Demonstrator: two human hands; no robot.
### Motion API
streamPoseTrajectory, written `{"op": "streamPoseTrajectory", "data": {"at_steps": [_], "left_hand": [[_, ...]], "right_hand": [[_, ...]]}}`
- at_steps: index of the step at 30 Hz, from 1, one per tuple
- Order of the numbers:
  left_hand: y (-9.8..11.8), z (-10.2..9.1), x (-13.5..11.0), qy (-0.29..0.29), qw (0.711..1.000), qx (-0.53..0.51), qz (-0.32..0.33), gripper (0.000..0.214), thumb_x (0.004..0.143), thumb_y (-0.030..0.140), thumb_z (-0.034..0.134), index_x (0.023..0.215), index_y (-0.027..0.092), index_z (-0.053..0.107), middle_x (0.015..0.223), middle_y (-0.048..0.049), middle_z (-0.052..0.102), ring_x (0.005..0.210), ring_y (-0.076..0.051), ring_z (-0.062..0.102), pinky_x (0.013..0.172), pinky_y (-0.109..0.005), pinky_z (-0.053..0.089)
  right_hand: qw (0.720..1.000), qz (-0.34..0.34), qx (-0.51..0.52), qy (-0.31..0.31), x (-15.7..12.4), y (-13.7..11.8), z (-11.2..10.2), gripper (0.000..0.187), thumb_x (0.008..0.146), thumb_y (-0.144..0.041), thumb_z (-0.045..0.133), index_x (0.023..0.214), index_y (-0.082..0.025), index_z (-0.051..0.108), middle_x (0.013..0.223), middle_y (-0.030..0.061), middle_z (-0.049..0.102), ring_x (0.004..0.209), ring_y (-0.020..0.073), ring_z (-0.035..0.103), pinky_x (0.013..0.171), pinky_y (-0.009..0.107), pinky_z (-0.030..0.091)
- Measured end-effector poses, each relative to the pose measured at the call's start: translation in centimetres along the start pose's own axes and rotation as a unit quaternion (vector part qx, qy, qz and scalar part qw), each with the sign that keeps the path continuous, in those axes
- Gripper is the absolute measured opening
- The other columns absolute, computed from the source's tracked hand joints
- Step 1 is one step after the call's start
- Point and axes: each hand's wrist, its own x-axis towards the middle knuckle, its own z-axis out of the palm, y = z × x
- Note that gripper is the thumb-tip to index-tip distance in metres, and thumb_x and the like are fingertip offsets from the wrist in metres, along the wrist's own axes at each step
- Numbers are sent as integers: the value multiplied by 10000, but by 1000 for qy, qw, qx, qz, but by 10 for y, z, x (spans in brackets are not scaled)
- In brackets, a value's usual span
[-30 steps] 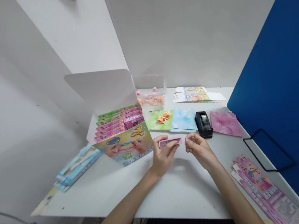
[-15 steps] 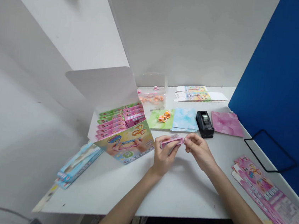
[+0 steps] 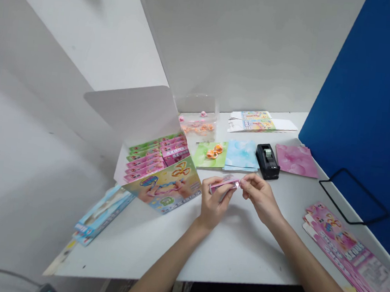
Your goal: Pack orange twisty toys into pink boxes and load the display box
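Observation:
My left hand (image 3: 214, 204) is closed around a small pink printed carton (image 3: 224, 182), held a little above the white table. Thumb and fingers press its two sides. At the carton's right end, my right hand (image 3: 259, 194) has thumb and forefinger pinched together. A shiny glint shows beside those fingertips; it may be clear tape, but what they pinch is too small to make out. Just beyond the hands stands a black tape dispenser (image 3: 267, 162). To the left, an open display box (image 3: 167, 189) holds rows of pink and green cartons.
Behind are green cards (image 3: 201, 155) with orange rings on them, blue cards (image 3: 241, 155), pink cards (image 3: 296, 161), a clear tub (image 3: 199, 107) and flat printed cartons (image 3: 260, 123). Flat pink cartons (image 3: 350, 255) lie right, by a black wire frame (image 3: 350, 222); blue packages (image 3: 102, 215) lie left.
My right fingertips have shifted very slightly at the carton's end, where a shiny glint now shows. My left hand keeps its hold on the carton.

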Motion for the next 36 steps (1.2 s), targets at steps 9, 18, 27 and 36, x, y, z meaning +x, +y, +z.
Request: {"op": "streamPoseTrajectory", "data": {"at_steps": [9, 18, 27, 36], "left_hand": [[0, 0, 0, -4, 1000, -9, 1, 170, 835, 138, 678, 980, 212, 630, 1042, -45, 476, 975, -143, 562, 844, -283, 540], [-1, 0, -1, -7, 1000, -4, 0, 132, 858, 171, 659, 977, 222, 636, 1038, -46, 485, 970, -148, 570, 829, -296, 548], [0, 0, -2, -16, 1000, -8, -3, 152, 859, 160, 656, 993, 225, 626, 1049, -44, 483, 984, -146, 571, 851, -300, 550], [0, 0, -3, -19, 1000, -4, -3, 149, 855, 171, 661, 990, 233, 647, 1038, -46, 509, 971, -152, 582, 836, -305, 554]], "right_hand": [[1000, 0, 0, 5, 0, 1, 0, 272, 692, -419, 809, 739, -208, 645, 649, -42, 541, 534, 91, 447, 548, 253, 355], [1000, 3, -5, 12, 0, 1, 0, 266, 691, -410, 812, 729, -207, 643, 630, -43, 537, 537, 93, 445, 548, 254, 348], [999, -12, -30, 23, 0, -1, 2, 270, 692, -412, 805, 717, -203, 636, 621, -44, 539, 526, 89, 449, 536, 249, 351], [996, -39, -75, 37, -1, -2, 2, 278, 707, -435, 779, 720, -209, 619, 666, -29, 560, 534, 102, 461, 525, 260, 380]]}}
